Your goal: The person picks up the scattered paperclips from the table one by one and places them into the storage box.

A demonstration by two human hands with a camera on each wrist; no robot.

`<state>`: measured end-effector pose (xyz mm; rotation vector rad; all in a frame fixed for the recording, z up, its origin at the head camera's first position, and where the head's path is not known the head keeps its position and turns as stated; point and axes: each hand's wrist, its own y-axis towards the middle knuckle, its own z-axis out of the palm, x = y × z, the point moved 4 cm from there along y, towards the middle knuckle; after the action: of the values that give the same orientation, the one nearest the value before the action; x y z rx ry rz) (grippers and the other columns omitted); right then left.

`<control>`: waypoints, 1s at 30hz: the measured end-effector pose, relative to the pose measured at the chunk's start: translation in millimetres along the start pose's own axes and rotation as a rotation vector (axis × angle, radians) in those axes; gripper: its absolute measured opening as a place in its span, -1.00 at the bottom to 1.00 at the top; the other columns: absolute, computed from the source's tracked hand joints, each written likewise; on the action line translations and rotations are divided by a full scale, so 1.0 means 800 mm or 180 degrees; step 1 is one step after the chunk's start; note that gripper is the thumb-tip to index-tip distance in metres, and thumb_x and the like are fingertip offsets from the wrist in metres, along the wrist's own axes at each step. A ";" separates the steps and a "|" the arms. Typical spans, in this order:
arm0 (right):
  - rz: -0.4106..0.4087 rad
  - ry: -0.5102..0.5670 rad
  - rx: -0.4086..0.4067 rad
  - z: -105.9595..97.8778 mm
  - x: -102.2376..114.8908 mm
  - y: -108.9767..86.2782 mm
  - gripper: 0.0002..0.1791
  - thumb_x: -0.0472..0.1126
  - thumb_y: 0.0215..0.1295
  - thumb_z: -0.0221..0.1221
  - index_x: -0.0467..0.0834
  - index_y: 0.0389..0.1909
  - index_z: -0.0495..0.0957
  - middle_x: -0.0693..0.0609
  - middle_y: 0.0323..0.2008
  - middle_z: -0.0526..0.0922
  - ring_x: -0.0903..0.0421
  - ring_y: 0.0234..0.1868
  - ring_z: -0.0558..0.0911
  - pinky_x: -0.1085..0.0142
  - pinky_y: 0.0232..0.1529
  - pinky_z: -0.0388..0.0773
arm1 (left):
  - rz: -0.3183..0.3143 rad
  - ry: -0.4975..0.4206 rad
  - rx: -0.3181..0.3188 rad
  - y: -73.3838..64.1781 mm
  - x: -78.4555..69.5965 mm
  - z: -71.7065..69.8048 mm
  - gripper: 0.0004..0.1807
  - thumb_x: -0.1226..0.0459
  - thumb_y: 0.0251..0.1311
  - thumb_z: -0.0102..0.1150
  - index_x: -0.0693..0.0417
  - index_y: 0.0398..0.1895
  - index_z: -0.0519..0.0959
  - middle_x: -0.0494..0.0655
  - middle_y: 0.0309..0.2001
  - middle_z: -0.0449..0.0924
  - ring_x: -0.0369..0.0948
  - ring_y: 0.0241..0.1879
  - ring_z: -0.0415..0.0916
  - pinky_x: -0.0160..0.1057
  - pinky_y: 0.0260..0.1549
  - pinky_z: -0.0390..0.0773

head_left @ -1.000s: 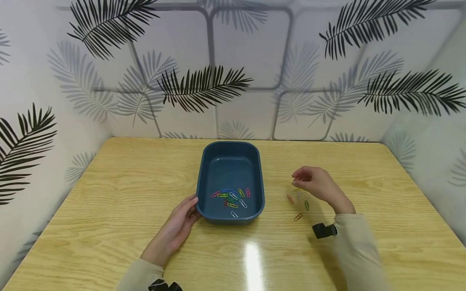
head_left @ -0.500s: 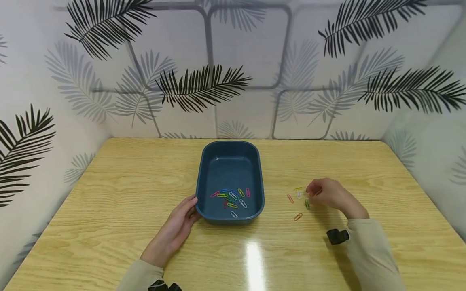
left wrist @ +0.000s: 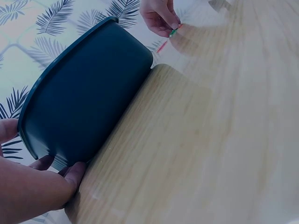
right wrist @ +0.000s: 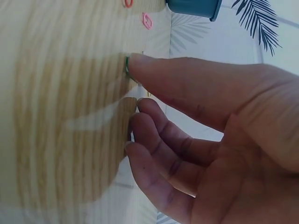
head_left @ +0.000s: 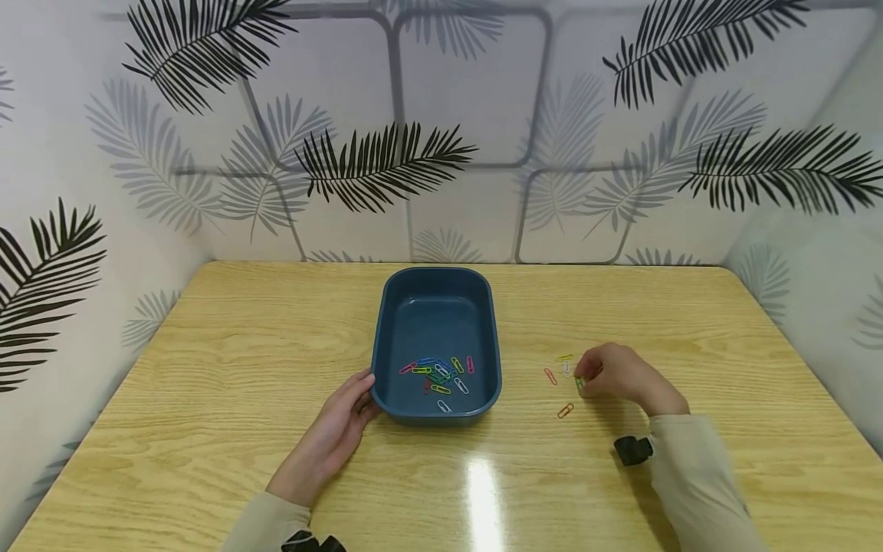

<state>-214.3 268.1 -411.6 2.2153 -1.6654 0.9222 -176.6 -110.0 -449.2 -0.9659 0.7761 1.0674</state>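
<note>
My left hand [head_left: 338, 425] grips the near left corner of a dark blue plastic bin [head_left: 441, 322]. In the left wrist view its fingers [left wrist: 74, 175] bend against the bin's outer side. Right of the bin, my right hand [head_left: 624, 376] is low over the table, pinching a green paper clip [head_left: 579, 383] at its fingertips. In the right wrist view the thumb [right wrist: 187, 81] covers part of that green clip. Close by lie a yellow paper clip [head_left: 565, 356], a white paper clip [head_left: 566, 369], a pink paper clip [head_left: 549, 376] and an orange paper clip [head_left: 566, 411].
Several coloured paper clips [head_left: 441, 389] lie loose in the near half of the bin. The wooden table [head_left: 276, 322] reaches back to a leaf-patterned wall [head_left: 455, 215]. Light glares off its front middle.
My right hand has moved right and toward me, from above the yellow clip to the green one, which it now pinches and has tilted slightly. The left hand and bin have stayed put.
</note>
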 end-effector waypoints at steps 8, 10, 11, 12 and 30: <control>-0.0194 -0.0001 -0.0093 0.001 -0.002 0.003 -0.86 -0.47 -0.03 0.27 -0.20 -0.45 0.57 0.04 -0.49 0.56 0.11 -0.45 0.48 0.22 -0.40 0.45 | 0.0009 -0.0040 -0.0057 0.000 0.000 0.001 -0.50 0.29 0.46 -0.13 0.42 0.34 0.17 -0.01 0.02 0.46 -0.24 0.01 0.40 -0.32 0.05 0.39; -0.0201 -0.0074 -0.0137 0.001 -0.004 0.004 -0.84 -0.50 -0.04 0.22 -0.21 -0.46 0.55 0.02 -0.50 0.55 0.11 -0.46 0.46 0.23 -0.43 0.42 | 0.0013 -0.0041 -0.0062 0.000 0.000 0.001 -0.50 0.28 0.46 -0.13 0.43 0.34 0.18 -0.01 0.02 0.46 -0.24 0.01 0.39 -0.32 0.05 0.39; -0.0181 -0.0112 -0.0156 0.001 -0.004 0.005 -0.84 -0.51 -0.03 0.21 -0.21 -0.46 0.55 0.02 -0.49 0.54 0.10 -0.46 0.45 0.23 -0.43 0.42 | 0.0012 -0.0037 -0.0059 0.000 0.000 0.001 -0.50 0.28 0.46 -0.13 0.42 0.34 0.18 -0.01 0.03 0.45 -0.24 0.01 0.39 -0.32 0.05 0.39; -0.0158 -0.0158 -0.0164 0.001 -0.003 0.005 -0.84 -0.52 -0.02 0.21 -0.22 -0.46 0.54 0.01 -0.49 0.54 0.10 -0.46 0.44 0.23 -0.43 0.41 | 0.0011 -0.0031 -0.0056 0.000 -0.001 0.001 -0.50 0.28 0.46 -0.12 0.42 0.33 0.18 -0.01 0.03 0.45 -0.24 0.01 0.39 -0.32 0.05 0.39; -0.0193 -0.0266 -0.0235 -0.002 0.015 0.005 -0.87 -0.49 0.06 0.24 -0.27 -0.41 0.51 -0.01 -0.44 0.55 0.10 -0.40 0.46 0.20 -0.37 0.42 | -0.0007 0.0005 -0.0021 0.001 -0.001 0.000 -0.48 0.25 0.45 -0.09 0.40 0.33 0.19 -0.01 0.01 0.48 -0.22 0.01 0.41 -0.31 0.05 0.39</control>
<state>-216.9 258.5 -403.9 2.2703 -1.6296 0.7510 -177.4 -110.0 -448.8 -0.9732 0.7731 1.0680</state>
